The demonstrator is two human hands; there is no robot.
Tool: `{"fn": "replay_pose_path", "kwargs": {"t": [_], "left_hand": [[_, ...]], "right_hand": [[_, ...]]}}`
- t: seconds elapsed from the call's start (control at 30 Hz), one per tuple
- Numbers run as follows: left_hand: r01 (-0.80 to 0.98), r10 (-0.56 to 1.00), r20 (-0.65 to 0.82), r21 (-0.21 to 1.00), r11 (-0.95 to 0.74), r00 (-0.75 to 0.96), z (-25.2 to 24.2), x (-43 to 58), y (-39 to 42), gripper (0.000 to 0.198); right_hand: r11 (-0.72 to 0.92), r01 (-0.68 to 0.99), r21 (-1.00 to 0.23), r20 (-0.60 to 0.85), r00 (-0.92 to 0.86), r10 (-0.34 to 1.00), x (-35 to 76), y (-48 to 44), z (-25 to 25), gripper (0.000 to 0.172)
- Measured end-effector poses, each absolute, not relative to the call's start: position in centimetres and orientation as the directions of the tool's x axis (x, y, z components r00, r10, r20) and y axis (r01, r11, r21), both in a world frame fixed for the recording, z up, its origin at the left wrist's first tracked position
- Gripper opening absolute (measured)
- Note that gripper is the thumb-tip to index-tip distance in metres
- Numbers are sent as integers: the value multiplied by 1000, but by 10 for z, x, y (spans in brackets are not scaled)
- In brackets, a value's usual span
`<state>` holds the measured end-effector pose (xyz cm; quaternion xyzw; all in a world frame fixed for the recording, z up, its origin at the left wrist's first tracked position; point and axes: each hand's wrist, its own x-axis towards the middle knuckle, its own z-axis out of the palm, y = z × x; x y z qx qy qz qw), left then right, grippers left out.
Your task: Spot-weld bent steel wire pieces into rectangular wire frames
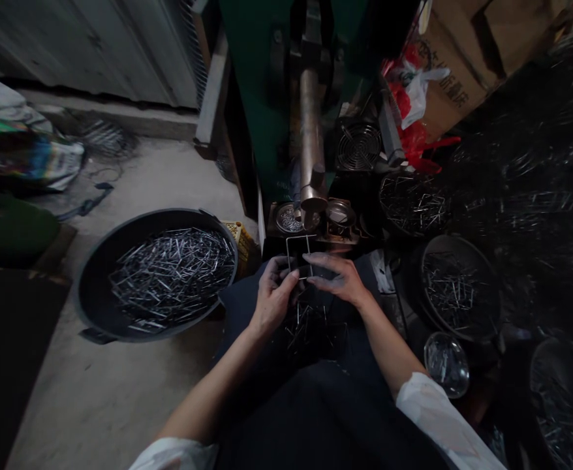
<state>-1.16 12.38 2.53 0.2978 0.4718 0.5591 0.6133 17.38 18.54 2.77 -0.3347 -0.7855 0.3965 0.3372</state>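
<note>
Between my two hands is a thin bent metal wire frame (298, 237), held upright in front of a machine. My left hand (274, 287) is closed on its left and lower side, thumb near the bottom bar. At the right side, my right hand (338, 277) pinches the wire with thumb and fingers. Just beyond the frame, the machine's round metal arm (312, 130) points down toward me. Several loose bent wires (309, 326) lie on my lap below the hands.
At left stands a large black basin (83, 294) heaped with wire pieces. A black bucket (492, 287) with more wires is at right, beside a clear container (446, 365). A small dish (289, 219) of tiny metal parts sits under the arm. A cardboard box (457, 65) leans behind.
</note>
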Motion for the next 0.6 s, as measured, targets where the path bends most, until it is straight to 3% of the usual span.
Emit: {"fn": "replay_pose_path", "kwargs": {"t": [0.6], "left_hand": [[-444, 961, -264, 873, 203, -81, 39, -10, 128, 36]], "right_hand": [[508, 254, -823, 316, -539, 781, 171, 190, 36, 48]]}}
